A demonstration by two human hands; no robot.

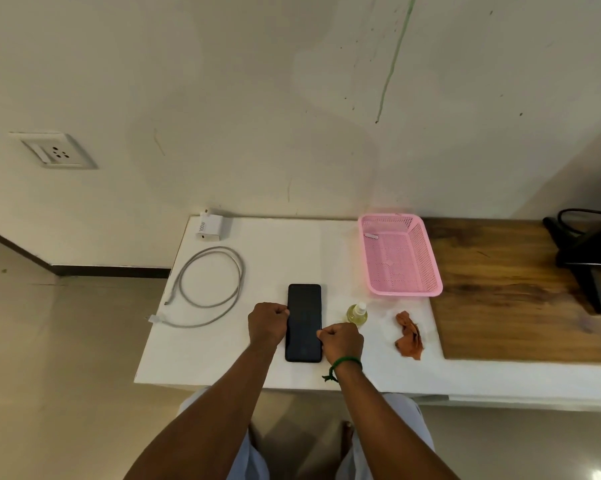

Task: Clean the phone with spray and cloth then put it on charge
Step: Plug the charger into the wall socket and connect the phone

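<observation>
White surface [257,265]: our left hand [269,318] and right hand [342,341] pinch the phone [304,306] by its long edges. Spray [357,313], cloth [409,336], cable [241,275] and charger [210,226] lie apart, so we judge cleaning unstarted.

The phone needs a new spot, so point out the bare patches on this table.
Bare: white board between charger and pink basket, beyond the phone; its near-left corner below the cable; wooden top right of the cloth. Crowded around left hand, right hand, spray bottle.

I see left hand [268,322] and right hand [341,342], fingers curled, against long edges of black phone [304,306] on white tabletop [223,358]; spray bottle [357,315], orange cloth [409,336] to its right.
</observation>
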